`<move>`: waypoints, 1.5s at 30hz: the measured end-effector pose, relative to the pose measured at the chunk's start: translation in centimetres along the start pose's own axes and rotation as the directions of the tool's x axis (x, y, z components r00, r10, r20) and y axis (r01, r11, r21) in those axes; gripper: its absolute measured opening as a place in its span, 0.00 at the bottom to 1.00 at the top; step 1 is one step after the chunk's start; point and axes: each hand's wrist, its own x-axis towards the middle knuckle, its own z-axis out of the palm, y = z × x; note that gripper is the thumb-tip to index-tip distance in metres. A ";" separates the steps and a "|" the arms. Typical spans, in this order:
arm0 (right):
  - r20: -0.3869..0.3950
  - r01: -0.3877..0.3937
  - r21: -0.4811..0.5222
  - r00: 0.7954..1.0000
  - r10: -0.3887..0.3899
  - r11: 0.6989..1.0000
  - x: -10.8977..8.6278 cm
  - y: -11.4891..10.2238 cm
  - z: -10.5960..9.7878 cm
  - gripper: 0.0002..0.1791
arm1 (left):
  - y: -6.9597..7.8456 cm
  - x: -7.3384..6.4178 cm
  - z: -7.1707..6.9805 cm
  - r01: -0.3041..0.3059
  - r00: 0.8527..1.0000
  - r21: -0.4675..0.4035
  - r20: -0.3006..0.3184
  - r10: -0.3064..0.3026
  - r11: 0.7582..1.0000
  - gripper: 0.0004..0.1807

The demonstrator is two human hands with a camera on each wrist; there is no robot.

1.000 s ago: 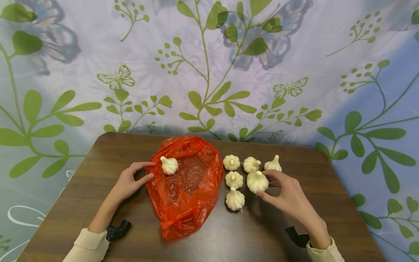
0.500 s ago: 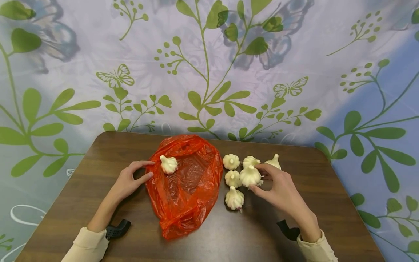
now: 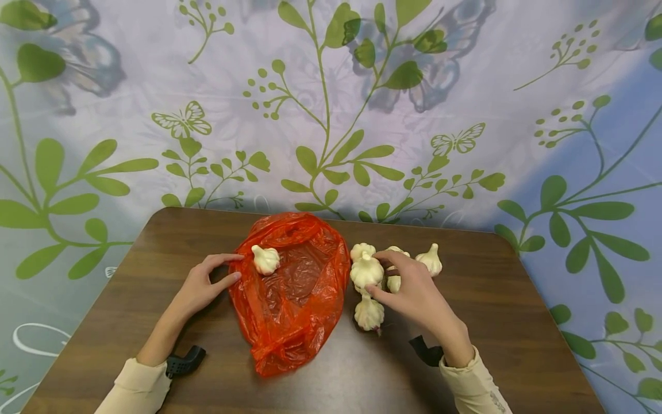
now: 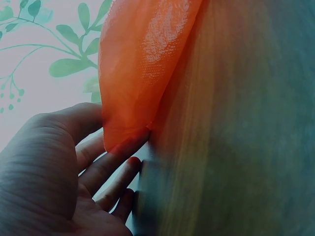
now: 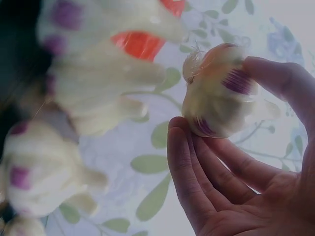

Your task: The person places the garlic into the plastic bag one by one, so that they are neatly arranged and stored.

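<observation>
A crumpled red plastic bag (image 3: 295, 310) lies on the table, its mouth toward the back. One garlic bulb (image 3: 266, 260) sits on the bag's left part. My left hand (image 3: 207, 284) holds the bag's left edge; in the left wrist view, fingers (image 4: 114, 160) show partly through the thin film. My right hand (image 3: 414, 290) grips another garlic bulb (image 3: 366, 271) between thumb and fingers, above the bulbs just right of the bag. The right wrist view shows this held bulb (image 5: 221, 98) up close, with purple marks and a tuft of roots.
Several garlic bulbs stand right of the bag, including a front one (image 3: 369, 314) and a far right one (image 3: 430, 260). Others are partly covered by the right hand and held bulb. The wooden table (image 3: 207, 385) meets a leaf-patterned cloth (image 3: 331, 115) behind.
My right hand has carried its garlic bulb leftward, from beside the rear bulbs to over the column nearest the bag. The left hand and the bag have stayed nearly still.
</observation>
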 end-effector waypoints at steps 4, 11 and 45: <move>0.032 0.005 0.028 0.999 -0.006 1.000 1.0 -1.1 0.7 0.31 | 0.1 0.0 -0.1 0.010 1.000 -0.005 0.004 -0.010 1.000 0.21; 0.051 0.018 0.039 0.998 -0.020 0.999 2.3 -2.4 1.9 0.30 | 0.2 0.0 -0.1 0.012 1.000 0.000 0.002 -0.012 1.000 0.21; 0.071 0.026 0.086 0.997 -0.032 0.996 7.3 -6.9 5.1 0.30 | 0.0 0.3 -0.2 0.011 1.000 0.001 0.007 -0.011 1.000 0.21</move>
